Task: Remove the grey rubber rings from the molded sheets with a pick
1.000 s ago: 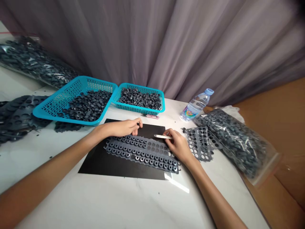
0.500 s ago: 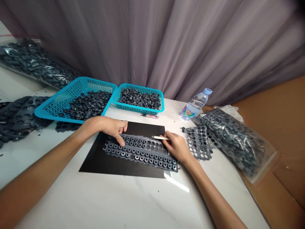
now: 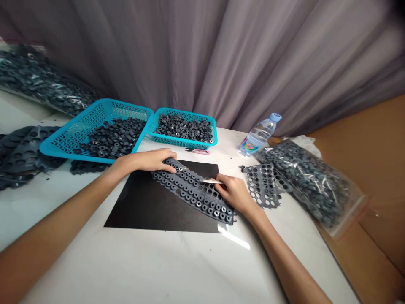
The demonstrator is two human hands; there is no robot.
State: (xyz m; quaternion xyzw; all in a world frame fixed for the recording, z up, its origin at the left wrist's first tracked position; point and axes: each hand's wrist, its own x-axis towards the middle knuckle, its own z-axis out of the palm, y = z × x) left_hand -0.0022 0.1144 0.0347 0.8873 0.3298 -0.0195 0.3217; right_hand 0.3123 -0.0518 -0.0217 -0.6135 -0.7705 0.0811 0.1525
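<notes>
A dark grey rubber sheet (image 3: 186,183) with rows of small ring-shaped parts lies at a slant over a black mat (image 3: 148,207). My left hand (image 3: 158,161) pinches its far left end between thumb and fingers, and that end looks lifted off the mat. Several holes near the sheet's right end hold no rings. In my right hand (image 3: 232,190) is a slim silvery pointed tool (image 3: 209,181), whose exact kind I cannot make out. Its tip is at the upper row of rings, and the hand is beside the sheet's right end.
Two blue baskets (image 3: 57,147) of loose black rings stand behind, with pink-handled thread snips (image 3: 199,151) nearby. On the right are a water bottle (image 3: 260,133), punched sheets (image 3: 261,183) and a filled plastic bag (image 3: 313,181). Another bag (image 3: 41,80) and more sheets (image 3: 25,147) are at left.
The sheet's left end has swung up and away from me with my left hand, which now grips its edge instead of pressing on top. My right hand has barely moved.
</notes>
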